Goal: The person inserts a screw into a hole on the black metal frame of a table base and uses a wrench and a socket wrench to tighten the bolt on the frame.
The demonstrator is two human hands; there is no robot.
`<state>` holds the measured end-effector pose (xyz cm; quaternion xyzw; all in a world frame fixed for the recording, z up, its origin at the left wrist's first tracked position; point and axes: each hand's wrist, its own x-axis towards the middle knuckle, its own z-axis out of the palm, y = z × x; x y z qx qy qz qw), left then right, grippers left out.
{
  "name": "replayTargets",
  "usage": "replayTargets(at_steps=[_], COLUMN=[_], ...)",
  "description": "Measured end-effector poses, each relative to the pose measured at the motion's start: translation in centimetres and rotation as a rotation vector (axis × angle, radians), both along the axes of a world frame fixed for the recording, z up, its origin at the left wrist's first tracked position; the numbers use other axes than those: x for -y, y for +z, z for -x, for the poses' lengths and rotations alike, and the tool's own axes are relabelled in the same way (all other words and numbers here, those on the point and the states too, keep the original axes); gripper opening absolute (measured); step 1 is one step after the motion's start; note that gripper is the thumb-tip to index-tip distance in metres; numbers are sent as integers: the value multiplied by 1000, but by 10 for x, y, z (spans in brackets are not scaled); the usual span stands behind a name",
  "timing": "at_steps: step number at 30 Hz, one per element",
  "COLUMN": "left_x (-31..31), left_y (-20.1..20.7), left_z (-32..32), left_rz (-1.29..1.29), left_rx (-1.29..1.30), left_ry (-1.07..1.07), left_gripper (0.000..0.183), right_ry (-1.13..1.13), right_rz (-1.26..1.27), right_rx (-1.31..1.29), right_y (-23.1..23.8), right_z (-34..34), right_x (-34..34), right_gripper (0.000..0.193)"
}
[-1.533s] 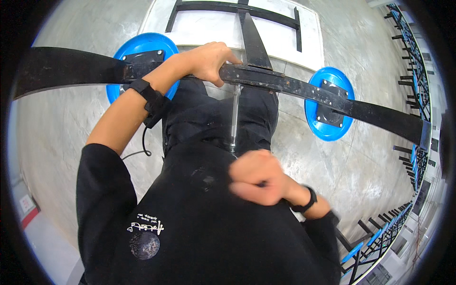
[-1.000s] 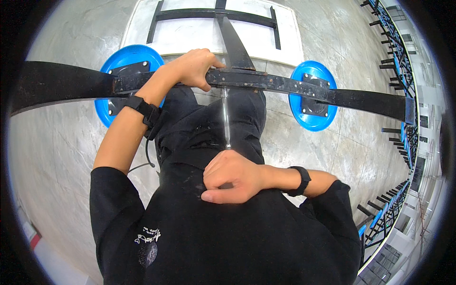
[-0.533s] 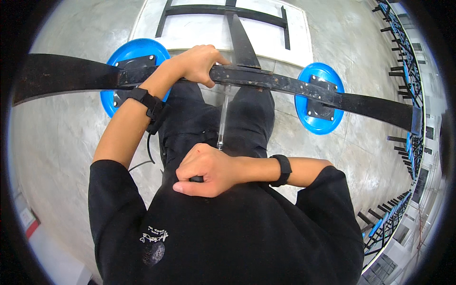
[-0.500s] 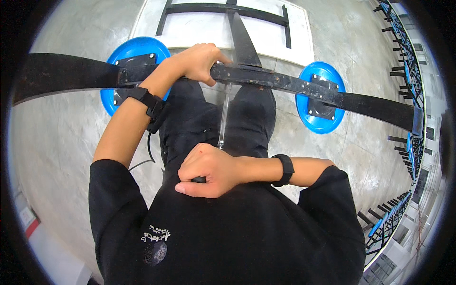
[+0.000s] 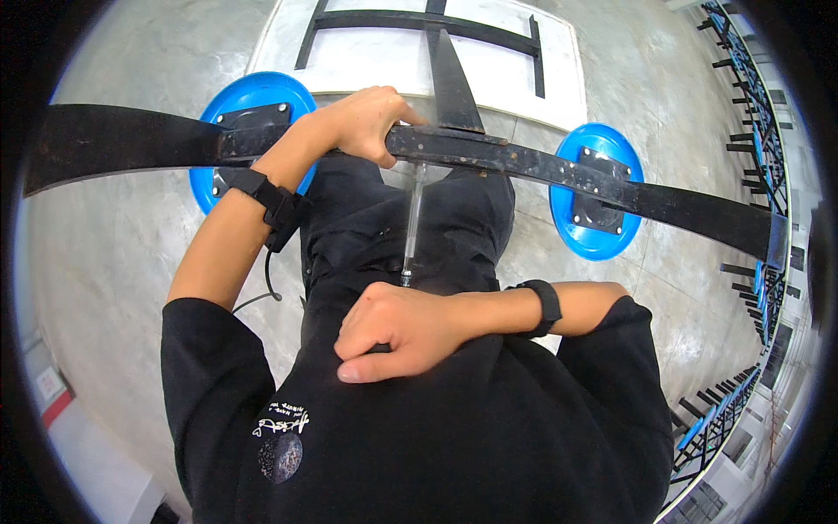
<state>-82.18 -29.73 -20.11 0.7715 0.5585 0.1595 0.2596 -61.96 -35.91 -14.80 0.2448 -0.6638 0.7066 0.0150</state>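
Observation:
A long black metal bar (image 5: pixel 532 162) lies crosswise over my legs, with round blue seats under it. My left hand (image 5: pixel 365 127) is closed round the middle of the bar, thumb on the near side and fingers on the far side. Nearer my body, my right hand (image 5: pixel 397 336) makes a fist on the dark grip of a long-shafted hand tool (image 5: pixel 412 223). Its shiny straight shaft runs from the fist up to the near edge of the bar. The bar hides the tool's tip, and most of the grip is inside my fist, so its exact kind cannot be told.
The blue round seats (image 5: pixel 611 140) (image 5: pixel 262 87) have black plates bolted to them. Beyond the bar, a black frame (image 5: pixel 410 19) rests on a white board (image 5: pixel 371 65). Several black-and-blue frames (image 5: pixel 751 140) line the right side. Grey floor (image 5: pixel 113 236) surrounds me.
My right fist has shifted slightly toward me and to the right, still on the tool's grip. My left hand stays on the bar. The whole view has shifted a little.

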Motion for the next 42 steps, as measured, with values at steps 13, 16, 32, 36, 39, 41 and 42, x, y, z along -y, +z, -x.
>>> replayTargets(at_steps=[13, 16, 32, 36, 39, 41, 42], left_x=[0, 2, -1, 0, -4, -5, -5], left_y=[-1, -4, -9, -8, -3, 0, 1], left_z=[0, 3, 1, -2, -3, -3, -4], left_rz=[-6, 33, 64, -102, -142, -82, -8], left_rx=[3, 33, 43, 47, 67, 46, 18], left_ry=[-25, -5, -23, -44, -15, -9, 7], left_gripper=[60, 61, 61, 47, 56, 57, 58], right_ry=[-201, -201, 12, -120, -106, -34, -24], right_rz=[335, 272, -14, 45, 125, 199, 204], right_rx=[-52, -79, 121, -17, -96, -48, -59], right_y=[-12, -5, 12, 16, 12, 8, 5], right_z=[-91, -77, 9, -15, -30, -40, -46], right_x=[-45, -36, -3, -9, -24, -33, -37], right_gripper=[26, 35, 45, 40, 40, 42, 42])
